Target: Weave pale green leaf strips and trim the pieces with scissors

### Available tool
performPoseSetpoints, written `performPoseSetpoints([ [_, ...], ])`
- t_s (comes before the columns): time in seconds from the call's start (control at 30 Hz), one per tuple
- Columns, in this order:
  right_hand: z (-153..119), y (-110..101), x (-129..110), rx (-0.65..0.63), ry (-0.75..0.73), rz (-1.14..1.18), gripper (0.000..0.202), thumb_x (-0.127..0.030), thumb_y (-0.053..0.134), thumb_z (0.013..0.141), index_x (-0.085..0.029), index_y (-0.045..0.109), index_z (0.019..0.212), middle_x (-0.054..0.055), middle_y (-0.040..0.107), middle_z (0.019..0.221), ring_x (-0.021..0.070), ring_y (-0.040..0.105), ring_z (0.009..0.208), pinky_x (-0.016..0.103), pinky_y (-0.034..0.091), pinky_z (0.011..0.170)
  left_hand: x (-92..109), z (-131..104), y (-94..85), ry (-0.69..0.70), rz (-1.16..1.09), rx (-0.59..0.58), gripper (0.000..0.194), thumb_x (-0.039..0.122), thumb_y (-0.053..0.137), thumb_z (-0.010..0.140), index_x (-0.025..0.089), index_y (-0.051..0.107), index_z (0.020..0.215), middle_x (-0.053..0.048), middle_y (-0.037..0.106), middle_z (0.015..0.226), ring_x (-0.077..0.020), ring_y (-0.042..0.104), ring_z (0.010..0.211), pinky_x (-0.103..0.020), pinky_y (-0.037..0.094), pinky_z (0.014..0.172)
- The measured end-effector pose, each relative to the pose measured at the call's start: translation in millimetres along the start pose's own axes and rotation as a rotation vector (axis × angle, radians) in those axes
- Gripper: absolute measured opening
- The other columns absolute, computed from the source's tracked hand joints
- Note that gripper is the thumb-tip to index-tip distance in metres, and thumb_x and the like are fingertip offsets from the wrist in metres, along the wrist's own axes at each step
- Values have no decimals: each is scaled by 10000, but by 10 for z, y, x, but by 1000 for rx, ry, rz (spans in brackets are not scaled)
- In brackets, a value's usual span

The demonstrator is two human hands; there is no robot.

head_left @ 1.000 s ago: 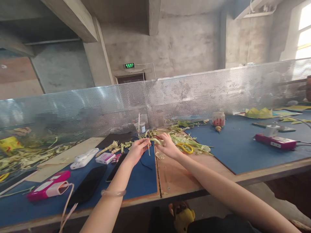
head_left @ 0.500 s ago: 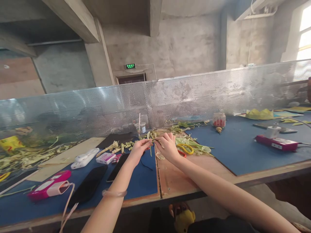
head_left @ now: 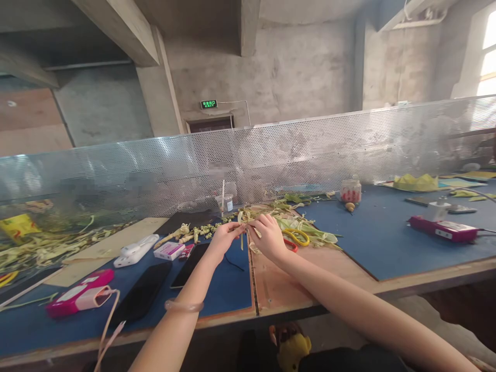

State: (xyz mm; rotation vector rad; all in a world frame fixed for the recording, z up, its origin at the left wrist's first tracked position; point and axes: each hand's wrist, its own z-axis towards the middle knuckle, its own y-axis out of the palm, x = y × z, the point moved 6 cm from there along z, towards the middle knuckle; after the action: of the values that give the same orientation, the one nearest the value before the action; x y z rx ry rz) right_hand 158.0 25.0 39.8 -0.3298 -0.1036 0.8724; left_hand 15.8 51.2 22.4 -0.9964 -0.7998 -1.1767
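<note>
My left hand (head_left: 225, 238) and my right hand (head_left: 266, 236) meet over the middle of the table, fingertips pinched close together. Between them is a thin strip of pale green leaf (head_left: 242, 241), whose end hangs below the fingers. Dried husks and leaves (head_left: 313, 235) lie behind and to the right of my right hand. Scissors with yellow and red handles (head_left: 297, 237) rest among them, just beside that hand. Left of my left hand is a row of knobbly braided greenish pieces (head_left: 197, 232). A clear cup with a straw (head_left: 227, 202) stands behind the hands.
Phones (head_left: 142, 292), a pink power strip (head_left: 79, 293) with cables, a white device (head_left: 135, 250) and a small box (head_left: 169, 251) lie left. At right are a jar (head_left: 351, 191) and a magenta power strip (head_left: 444, 229). A perforated metal screen (head_left: 263, 160) runs behind.
Both hands stay together with slight finger movement. A pale strip now shows beneath the fingers of my right hand. The view has shifted slightly.
</note>
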Motion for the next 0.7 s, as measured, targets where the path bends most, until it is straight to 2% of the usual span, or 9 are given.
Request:
performPoseSetpoints([
  [0.27, -66, 162, -74, -111, -52, 10, 238, -234, 392, 862, -195, 621, 915, 45, 544, 712, 145, 494, 709, 265, 367, 668, -131, 53, -59, -76, -180, 63, 368, 398, 695, 581, 151, 671, 853, -85, 641, 940, -169, 560, 834, -239, 404, 665],
  [0.4, -105, 227, -72, -164, 20, 91, 240, -241, 366, 871, -194, 602, 876, 32, 525, 708, 112, 499, 620, 222, 366, 573, -143, 56, -52, -85, -294, 66, 323, 350, 717, 570, 150, 672, 819, -63, 627, 891, -135, 547, 773, -226, 406, 651],
  [0.47, -113, 245, -67, -170, 61, 153, 229, -239, 362, 871, -193, 585, 855, 34, 519, 726, 114, 502, 623, 223, 385, 578, -133, 50, -32, -89, -337, 48, 307, 333, 721, 573, 144, 670, 808, -56, 616, 853, -121, 539, 742, -221, 406, 642],
  [0.6, -100, 242, -92, -134, 78, 272, 203, -214, 363, 862, -189, 564, 843, 72, 529, 861, 154, 515, 800, 271, 431, 706, -119, 36, -11, -94, -370, 29, 287, 310, 728, 570, 139, 665, 792, -48, 603, 818, -106, 526, 700, -207, 397, 609],
  [0.7, -80, 212, -108, -78, 60, 298, 177, -187, 386, 843, -185, 559, 805, 99, 506, 960, 190, 470, 938, 328, 420, 796, -114, 29, 0, -83, -391, 8, 254, 300, 714, 595, 142, 664, 787, -48, 602, 824, -106, 524, 706, -203, 395, 612],
])
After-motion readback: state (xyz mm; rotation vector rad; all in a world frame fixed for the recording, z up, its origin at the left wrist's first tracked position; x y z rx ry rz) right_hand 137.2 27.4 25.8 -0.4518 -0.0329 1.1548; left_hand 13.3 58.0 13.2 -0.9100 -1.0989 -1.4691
